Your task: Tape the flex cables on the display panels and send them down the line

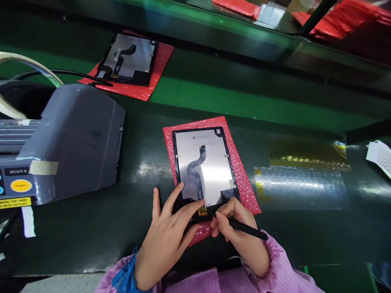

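A tablet display panel lies back side up on a red bubble-wrap sheet, with a black flex cable curving down its silver back. My left hand rests with spread fingers on the panel's near edge, fingertips by the small connector. My right hand is closed around a black stylus-like tool, its tip at the connector area.
A grey tape dispenser machine stands at the left. A second panel on red bubble wrap lies on the green conveyor belt behind. More red sheets are at the far right. A white paper lies at the right edge.
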